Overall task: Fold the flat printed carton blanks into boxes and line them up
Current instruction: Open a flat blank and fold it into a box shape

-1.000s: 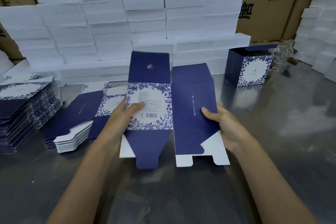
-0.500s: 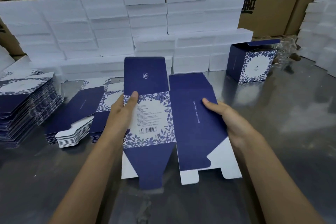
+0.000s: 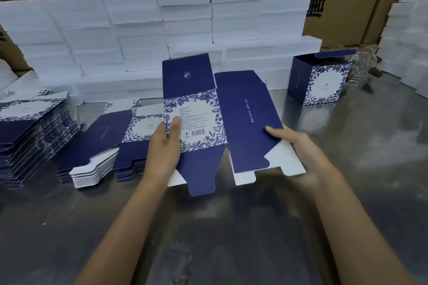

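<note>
Far left of the grips, a tall pile of flat blanks (image 3: 32, 132) sits on the counter (image 3: 231, 227), with a lower stack (image 3: 102, 143) just beside the left hand. The left hand (image 3: 165, 146) pinches the floral panel of the carton blank (image 3: 220, 122), thumb on the printed face, fingers hidden behind. The blank hangs above the counter between both grips, partly opened. The right hand (image 3: 298, 148) holds the navy side panel, thumb on top, fingers curled beneath the white flap. To do this well, I'd push the two grips gently toward each other so the creases square up, before tucking the bottom flaps. Beyond the right grip, well apart, one finished box (image 3: 320, 81) stands upright, lid flap open.
</note>
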Demonstrator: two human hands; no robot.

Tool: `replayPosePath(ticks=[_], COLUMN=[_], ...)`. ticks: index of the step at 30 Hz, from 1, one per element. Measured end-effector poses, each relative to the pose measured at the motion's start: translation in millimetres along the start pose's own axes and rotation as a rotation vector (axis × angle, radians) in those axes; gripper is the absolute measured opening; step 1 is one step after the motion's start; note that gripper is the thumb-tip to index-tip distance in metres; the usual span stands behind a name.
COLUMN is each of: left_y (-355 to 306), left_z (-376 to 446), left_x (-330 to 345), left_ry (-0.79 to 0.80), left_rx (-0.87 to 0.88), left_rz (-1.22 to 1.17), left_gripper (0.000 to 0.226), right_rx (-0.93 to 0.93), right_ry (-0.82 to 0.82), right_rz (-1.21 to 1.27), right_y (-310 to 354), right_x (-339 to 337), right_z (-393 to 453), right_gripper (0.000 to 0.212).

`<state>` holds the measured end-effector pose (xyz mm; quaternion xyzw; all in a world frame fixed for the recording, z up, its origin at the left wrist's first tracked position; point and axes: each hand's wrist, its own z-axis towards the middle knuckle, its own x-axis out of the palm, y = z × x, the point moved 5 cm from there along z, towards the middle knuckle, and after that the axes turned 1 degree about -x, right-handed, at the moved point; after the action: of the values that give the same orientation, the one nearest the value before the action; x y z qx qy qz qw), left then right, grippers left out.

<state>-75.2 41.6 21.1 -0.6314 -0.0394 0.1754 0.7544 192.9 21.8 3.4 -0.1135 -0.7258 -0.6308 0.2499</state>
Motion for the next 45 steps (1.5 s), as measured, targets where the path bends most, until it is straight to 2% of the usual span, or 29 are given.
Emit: replayPosePath(ticks=[3,5,7,10,12,14,17,20,23,27,29,32,36,45], left_y=[0,-8,-14,-14,-18,-24,-31,-35,-38,-36,-33,-34,-31,-28], left_z=[-5,-10,-17,-33,-40,-42,-41,-35,-32,-32,-30,-27,-24,-21], left_x=[3,8,17,35,41,42,37,30,24,23,24,20,18,20], left_ry=[0.013,0.097,0.258,0.558,0.625,0.61,0.517,0.399,0.334,0.291,0.258,0.178,0.17,0.16], left_rx=[0.02,0.136,0.207,0.11,0.131,0.175,0.198,0.186,0.161,0.151,0.177,0.277,0.336,0.344], left_rz=[0.05,0.159,0.162,0.064,0.053,0.021,-0.032,-0.106,-0.078,-0.087,-0.118,-0.066,-0.064,-0.074], left_gripper=[0.033,0.062,0.08,0.088,0.089,0.087,0.068,0.042,0.038,0.034,0.03,0.04,0.035,0.033], right_rx=[-0.032,-0.026,0.006,-0.04,-0.083,-0.09,-0.132,-0.2,-0.261,-0.345,-0.35,-0.291,-0.197,-0.207], right_ry=[0.004,-0.038,-0.068,-0.126,-0.114,-0.11,-0.012,0.122,0.002,-0.229,-0.259,-0.239,-0.233,-0.17], right_rz=[-0.038,0.035,0.118,0.097,0.051,-0.02,-0.108,-0.339,-0.511,-0.693,-0.795,-0.97,-1.39,-1.347], right_y=[5,7,7,8,7,4,1,-5,-12,-19,-22,-20,-15,-24], right_x=[0,-5,-6,-3,4,10,22,34,36,33,33,29,23,23], right_z=[-2,-2,-3,-2,2,6,7,8,12,16,18,18,15,19], right_gripper=[0.034,0.04,0.046,0.049,0.052,0.053,0.034,0.045,0.062,0.064,0.062,0.055,0.034,0.049])
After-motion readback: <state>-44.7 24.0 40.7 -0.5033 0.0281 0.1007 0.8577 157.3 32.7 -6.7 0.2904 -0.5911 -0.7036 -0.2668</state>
